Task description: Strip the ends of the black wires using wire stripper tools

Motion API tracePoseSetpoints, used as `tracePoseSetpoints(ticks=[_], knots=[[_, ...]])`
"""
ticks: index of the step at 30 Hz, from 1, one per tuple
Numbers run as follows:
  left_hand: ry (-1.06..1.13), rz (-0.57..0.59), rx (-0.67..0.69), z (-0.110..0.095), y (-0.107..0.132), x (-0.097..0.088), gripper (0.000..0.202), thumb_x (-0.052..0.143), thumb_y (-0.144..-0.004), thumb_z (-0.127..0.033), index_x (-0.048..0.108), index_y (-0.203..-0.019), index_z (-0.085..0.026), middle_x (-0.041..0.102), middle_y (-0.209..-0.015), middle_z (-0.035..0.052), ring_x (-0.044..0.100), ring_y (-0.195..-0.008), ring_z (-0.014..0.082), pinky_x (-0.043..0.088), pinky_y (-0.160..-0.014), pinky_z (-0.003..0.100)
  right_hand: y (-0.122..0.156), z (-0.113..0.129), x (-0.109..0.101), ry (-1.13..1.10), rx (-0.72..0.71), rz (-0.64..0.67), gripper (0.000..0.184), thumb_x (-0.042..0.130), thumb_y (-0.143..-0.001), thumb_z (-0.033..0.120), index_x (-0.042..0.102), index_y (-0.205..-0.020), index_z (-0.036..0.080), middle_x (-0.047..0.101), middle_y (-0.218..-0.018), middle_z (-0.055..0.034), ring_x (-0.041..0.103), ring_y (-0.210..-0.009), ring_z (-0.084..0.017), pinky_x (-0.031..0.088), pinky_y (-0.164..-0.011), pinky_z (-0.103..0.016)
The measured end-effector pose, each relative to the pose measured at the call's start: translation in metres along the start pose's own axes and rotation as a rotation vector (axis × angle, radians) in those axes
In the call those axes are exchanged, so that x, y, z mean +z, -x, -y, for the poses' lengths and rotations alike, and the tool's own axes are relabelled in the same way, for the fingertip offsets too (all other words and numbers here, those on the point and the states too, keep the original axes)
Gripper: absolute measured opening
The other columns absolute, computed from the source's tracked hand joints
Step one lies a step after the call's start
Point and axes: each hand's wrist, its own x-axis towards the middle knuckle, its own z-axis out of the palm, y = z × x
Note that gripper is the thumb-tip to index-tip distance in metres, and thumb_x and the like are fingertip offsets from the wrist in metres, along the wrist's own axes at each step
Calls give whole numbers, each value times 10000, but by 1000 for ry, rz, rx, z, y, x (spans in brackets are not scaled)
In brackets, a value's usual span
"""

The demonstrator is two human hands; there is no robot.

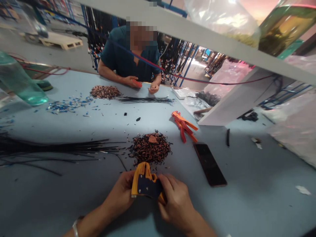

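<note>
A yellow and dark blue wire stripper point(148, 186) is held up over the near part of the table. My right hand point(176, 200) is closed around its handle end on the right. At the stripper's left side, my left hand point(122, 191) is closed, its fingertips partly hidden behind the tool. A thin black wire point(120, 159) curves from the left into the fingers of my left hand. Just beyond the stripper lies a heap of short black and copper-coloured wire offcuts point(150, 149). To the left stretches a bundle of long black wires point(54, 146).
Red-orange pliers point(184, 126) and a dark phone point(209, 164) lie to the right. Across the table sits a person point(132, 59) holding a red tool. Blue-tipped pieces point(69, 104), another offcut heap point(105, 92) and a green bottle point(22, 82) are at left. A slanted white beam point(197, 34) crosses overhead.
</note>
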Motion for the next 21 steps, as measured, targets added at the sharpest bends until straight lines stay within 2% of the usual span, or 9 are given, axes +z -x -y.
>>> tracePoseSetpoints(ticks=[4, 8, 11, 17, 21], knots=[[-16, 3, -21, 2, -1, 0, 214, 840, -652, -346, 784, -711, -147, 770, -672, 34, 659, -604, 155, 534, -600, 193, 1, -1, 1, 30, -10, -12, 508, 459, -602, 111, 487, -1109, 96, 687, -841, -169, 673, -684, -286, 591, -559, -398], [-47, 34, -27, 5, 0, -1, 320, 776, -706, -471, 764, -735, -153, 774, -707, 51, 682, -662, 187, 553, -648, 228, 1, -4, 6, 45, -31, -31, 456, 439, -603, 101, 488, -1056, 121, 671, -733, -117, 653, -572, -263, 537, -456, -351], [-96, 37, 10, 8, 0, -3, 378, 724, -737, -527, 754, -769, -153, 780, -744, 67, 693, -698, 214, 563, -678, 261, 0, -5, 10, 50, -33, -47, 455, 435, -591, 96, 481, -1041, 139, 672, -709, -95, 655, -546, -251, 511, -433, -324], [-279, -20, 160, 13, 0, -5, 139, 715, -767, -291, 736, -759, -153, 768, -732, 47, 675, -668, 206, 540, -623, 237, 4, -5, 13, -41, 65, 7, 502, 449, -551, 120, 489, -1048, 172, 692, -760, -87, 676, -604, -256, 506, -502, -319], [-298, -14, 172, 13, 1, -2, 93, 685, -788, -240, 738, -752, -171, 766, -736, 32, 684, -690, 202, 544, -656, 236, 6, -5, 12, -133, 114, 44, 404, 454, -590, 157, 516, -988, 187, 691, -749, -80, 678, -606, -260, 502, -510, -327]])
